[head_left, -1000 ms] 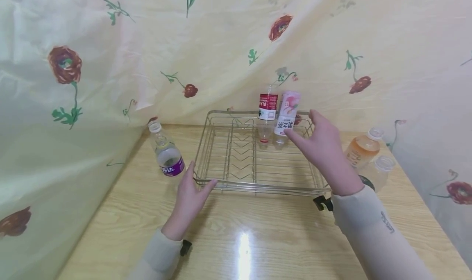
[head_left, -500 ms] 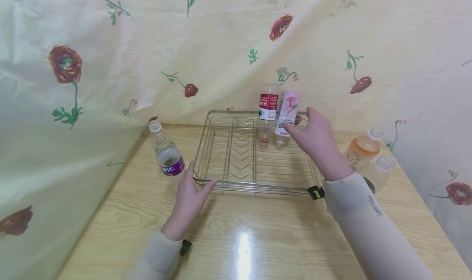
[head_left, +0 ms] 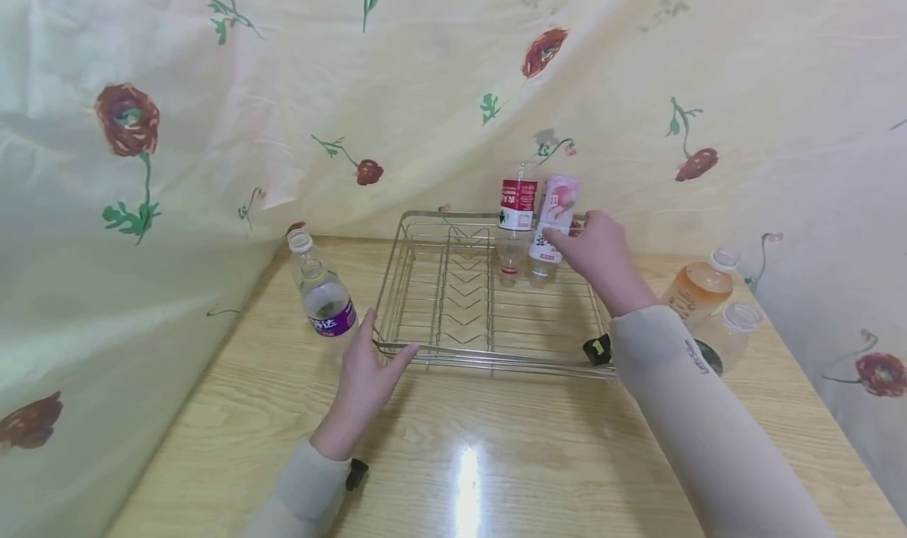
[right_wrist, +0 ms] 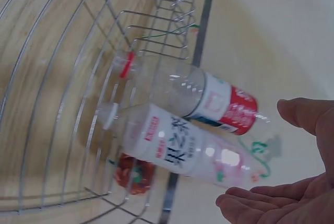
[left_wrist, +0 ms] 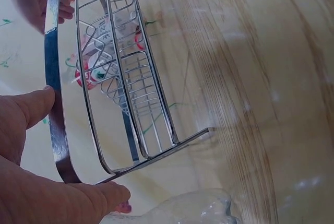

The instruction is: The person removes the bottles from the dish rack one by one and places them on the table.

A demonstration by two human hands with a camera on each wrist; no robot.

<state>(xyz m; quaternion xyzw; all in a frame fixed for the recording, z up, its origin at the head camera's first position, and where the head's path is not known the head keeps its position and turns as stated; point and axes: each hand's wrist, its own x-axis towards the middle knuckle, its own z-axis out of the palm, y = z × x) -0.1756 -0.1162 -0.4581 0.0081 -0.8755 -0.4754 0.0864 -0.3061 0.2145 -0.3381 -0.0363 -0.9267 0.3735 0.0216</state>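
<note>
A metal wire dish rack (head_left: 490,358) stands on the table. Two plastic bottles lean cap-down at its back: one with a red-and-white label (head_left: 517,205), the other with a pink-and-white peach label (head_left: 555,221). My right hand (head_left: 598,258) reaches over the rack's right side beside the peach bottle. In the right wrist view its thumb and fingers (right_wrist: 261,203) spread apart near that bottle's base, with nothing between them. At the rack's front left corner, my left hand (head_left: 364,388) has its thumb on the front rim and a finger along the left side.
Left of the rack stand a bottle with a purple label (head_left: 333,316) and another clear bottle (head_left: 301,246) behind it. An orange-tinted bottle (head_left: 700,287) and a clear one (head_left: 733,329) are on the right. Flowered cloth (head_left: 425,89) hangs behind and beside the table (head_left: 425,459).
My right hand has shifted left, from the rack's right rim closer to the peach bottle. My left hand, the rack and the bottles stay in place.
</note>
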